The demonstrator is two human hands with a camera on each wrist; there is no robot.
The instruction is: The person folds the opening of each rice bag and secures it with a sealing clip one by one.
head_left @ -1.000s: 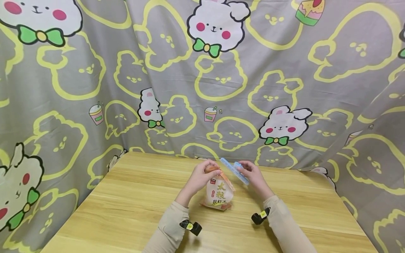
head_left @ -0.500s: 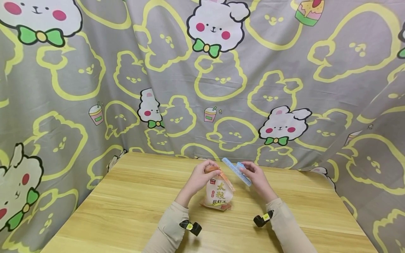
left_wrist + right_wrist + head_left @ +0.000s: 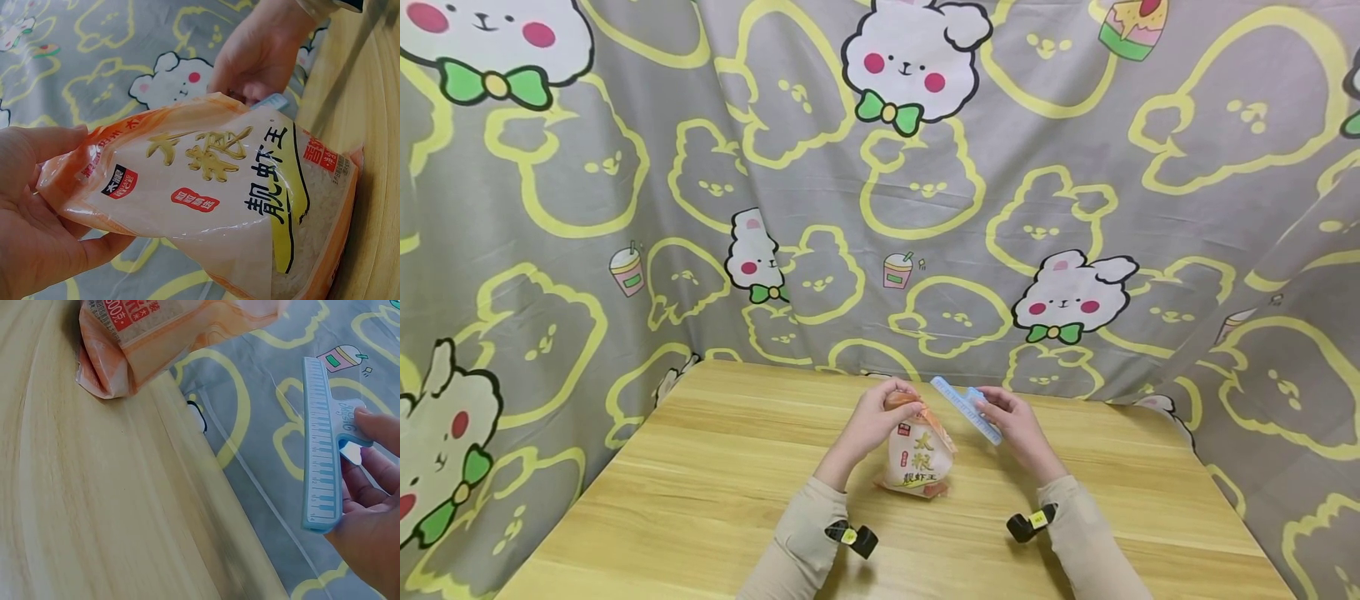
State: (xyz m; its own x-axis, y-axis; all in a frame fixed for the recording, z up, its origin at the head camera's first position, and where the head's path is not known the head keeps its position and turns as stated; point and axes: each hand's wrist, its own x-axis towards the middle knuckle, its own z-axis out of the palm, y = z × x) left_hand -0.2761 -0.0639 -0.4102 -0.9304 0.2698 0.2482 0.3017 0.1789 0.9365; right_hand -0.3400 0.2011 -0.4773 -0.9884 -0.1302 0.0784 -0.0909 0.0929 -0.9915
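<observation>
A bag of rice (image 3: 917, 458), orange and cream with Chinese lettering, stands on the table. My left hand (image 3: 880, 417) grips its top, thumb in front and fingers behind; in the left wrist view, white grains show through the clear lower part of the bag (image 3: 212, 175). To the right of the bag, my right hand (image 3: 1013, 421) pinches a light blue bag clip (image 3: 966, 410) by its handle. Along the long bar of the clip (image 3: 322, 450) runs a printed ruler or piano-key pattern in the right wrist view. Clip and bag are apart.
The wooden table (image 3: 685, 483) extends around both hands. Behind it hangs a grey curtain (image 3: 820, 183) with rabbit and yellow outline prints. Each wrist wears a small black camera (image 3: 859, 542) on a strap over a beige sleeve.
My right hand has moved a little to the right and toward me with the clip, widening the gap to the bag. The left hand and the bag have stayed in place.
</observation>
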